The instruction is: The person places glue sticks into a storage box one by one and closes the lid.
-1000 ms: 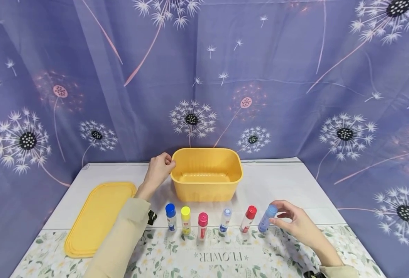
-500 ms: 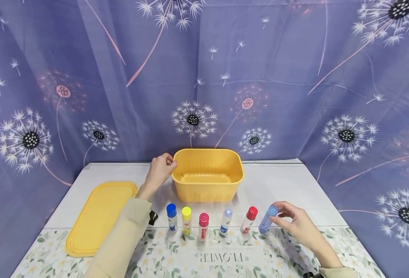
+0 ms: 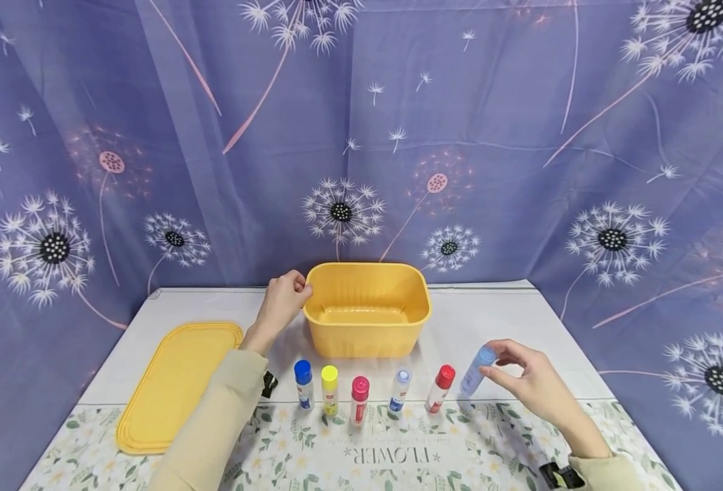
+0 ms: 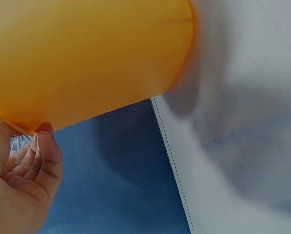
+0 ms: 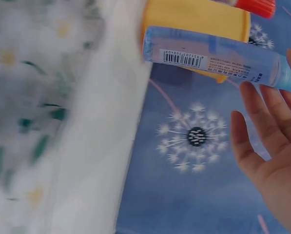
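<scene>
With its thumb and fingers, my left hand [image 3: 284, 300] pinches the left rim of a yellow plastic bin [image 3: 361, 339]. The bin stands upright at the table's back, its mouth facing up and its visible inside bare. My right hand [image 3: 536, 385] grips a translucent light-blue glue stick [image 3: 478, 372] near its cap, thumb on one side. That stick tilts slightly and appears just off the table. In the right wrist view, the glue stick [image 5: 208, 56] shows a barcode label. Left of it stands a red-capped glue stick [image 3: 440, 390].
More glue sticks stand in a row before the bin: pale blue [image 3: 400, 392], pink-capped [image 3: 359, 401], yellow-capped [image 3: 329, 392] and dark-blue-capped [image 3: 303, 385]. A yellow lid [image 3: 174, 389] lies flat at left, partly behind my left sleeve. A purple dandelion curtain [image 3: 496, 170] hangs behind the table.
My right hand has raised the light-blue glue stick slightly and moved it a little towards the back. My left hand keeps its place on the bin's rim.
</scene>
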A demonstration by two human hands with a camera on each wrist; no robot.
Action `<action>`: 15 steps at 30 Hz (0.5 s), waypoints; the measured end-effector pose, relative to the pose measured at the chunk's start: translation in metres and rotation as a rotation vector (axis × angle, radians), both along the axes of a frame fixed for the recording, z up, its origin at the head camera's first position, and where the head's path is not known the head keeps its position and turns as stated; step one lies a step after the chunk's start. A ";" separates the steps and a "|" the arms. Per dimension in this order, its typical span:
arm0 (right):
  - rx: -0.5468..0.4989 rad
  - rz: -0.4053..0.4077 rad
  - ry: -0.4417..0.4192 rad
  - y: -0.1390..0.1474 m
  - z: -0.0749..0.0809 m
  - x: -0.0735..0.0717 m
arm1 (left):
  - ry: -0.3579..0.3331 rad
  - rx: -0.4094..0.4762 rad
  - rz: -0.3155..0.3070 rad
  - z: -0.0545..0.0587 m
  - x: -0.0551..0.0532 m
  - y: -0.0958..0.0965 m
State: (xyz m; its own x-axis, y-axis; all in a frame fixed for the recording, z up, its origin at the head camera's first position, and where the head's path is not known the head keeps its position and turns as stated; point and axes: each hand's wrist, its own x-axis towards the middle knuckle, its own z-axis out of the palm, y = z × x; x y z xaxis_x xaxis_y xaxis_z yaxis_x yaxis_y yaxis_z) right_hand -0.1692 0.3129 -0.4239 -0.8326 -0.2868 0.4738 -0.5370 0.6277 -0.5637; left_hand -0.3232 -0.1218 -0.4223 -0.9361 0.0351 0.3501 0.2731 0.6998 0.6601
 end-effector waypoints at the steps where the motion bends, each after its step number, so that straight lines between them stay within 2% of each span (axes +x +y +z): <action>1: 0.004 0.001 0.016 -0.001 0.004 -0.001 | 0.002 -0.002 -0.001 0.000 0.000 0.000; 8: 0.034 0.016 0.096 -0.008 0.036 -0.011 | -0.008 -0.013 -0.002 0.001 0.000 0.001; 15: 0.041 0.044 0.161 -0.018 0.060 -0.020 | -0.010 -0.011 0.000 0.001 0.001 0.001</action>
